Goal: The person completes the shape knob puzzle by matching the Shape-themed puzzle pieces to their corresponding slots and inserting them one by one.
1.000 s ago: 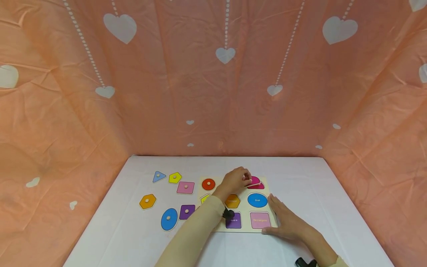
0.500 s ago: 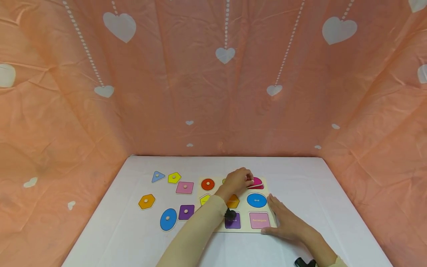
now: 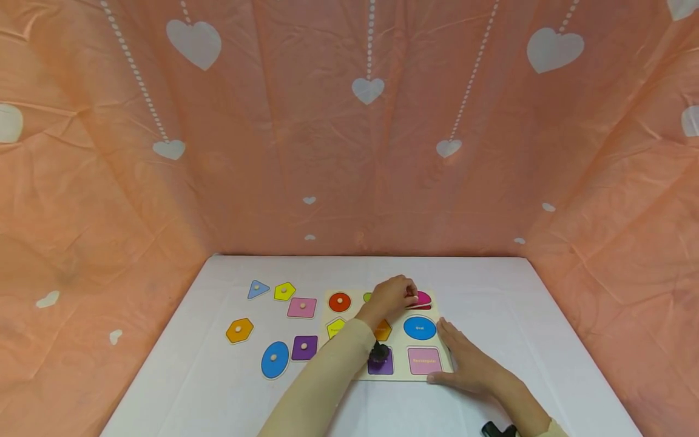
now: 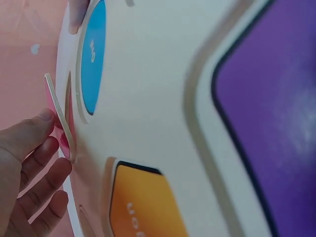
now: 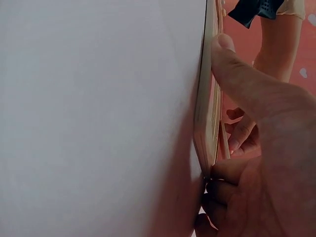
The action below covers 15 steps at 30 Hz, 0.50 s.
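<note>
My left hand (image 3: 388, 298) pinches a pink half-round knob piece (image 4: 58, 108) between thumb and fingers. In the left wrist view the piece stands tilted, its lower edge at the matching pink recess of the shape puzzle board (image 3: 398, 337). Whether it touches the board there, I cannot tell. My right hand (image 3: 472, 365) lies at the board's near right corner, thumb (image 5: 234, 69) on the near edge and fairly straight fingers along the right edge. A red circle (image 3: 340, 302) with a knob sits in the board's far left recess. My left hand and sleeve cover part of the board.
Left of the board lie loose knob pieces: a blue triangle (image 3: 258, 289), yellow pentagon (image 3: 282, 295), pink rectangle (image 3: 302, 311), orange hexagon (image 3: 236, 332), blue oval (image 3: 271, 366) and purple square (image 3: 300, 353). A white-covered table (image 3: 508, 303) meets a peach cloth (image 3: 371, 170) behind.
My left hand has shifted slightly right with the half-round piece, which sits lower over its pink recess. My right hand keeps its place at the board's corner.
</note>
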Motion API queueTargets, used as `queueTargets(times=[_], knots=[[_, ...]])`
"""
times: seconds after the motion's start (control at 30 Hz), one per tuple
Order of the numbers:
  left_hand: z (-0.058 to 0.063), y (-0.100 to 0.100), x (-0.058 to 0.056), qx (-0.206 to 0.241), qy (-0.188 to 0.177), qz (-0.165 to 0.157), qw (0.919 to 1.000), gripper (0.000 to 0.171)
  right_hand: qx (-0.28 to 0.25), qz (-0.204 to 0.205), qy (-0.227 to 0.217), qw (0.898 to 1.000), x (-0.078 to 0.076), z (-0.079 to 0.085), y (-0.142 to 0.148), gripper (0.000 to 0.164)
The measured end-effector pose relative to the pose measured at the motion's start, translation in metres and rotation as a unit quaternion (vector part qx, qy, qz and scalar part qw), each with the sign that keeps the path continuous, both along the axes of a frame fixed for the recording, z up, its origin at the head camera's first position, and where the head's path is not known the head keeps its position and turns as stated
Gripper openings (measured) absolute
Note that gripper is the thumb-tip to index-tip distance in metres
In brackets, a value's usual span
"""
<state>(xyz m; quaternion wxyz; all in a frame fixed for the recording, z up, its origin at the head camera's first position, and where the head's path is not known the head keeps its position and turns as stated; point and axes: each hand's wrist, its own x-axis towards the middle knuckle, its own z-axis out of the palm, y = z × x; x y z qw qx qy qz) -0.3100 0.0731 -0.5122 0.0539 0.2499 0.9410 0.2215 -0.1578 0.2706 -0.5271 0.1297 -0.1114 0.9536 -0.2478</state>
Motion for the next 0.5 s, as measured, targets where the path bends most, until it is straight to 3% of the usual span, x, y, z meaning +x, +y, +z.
queueTargets(times=[0.5], knots=[[-0.0031,0.0017,0.0012,-0.01,0.006,-0.001,0.9999,0.013,0.004,0.005,0.014,1.0,0.0007,0.0,0.0008,0.128]])
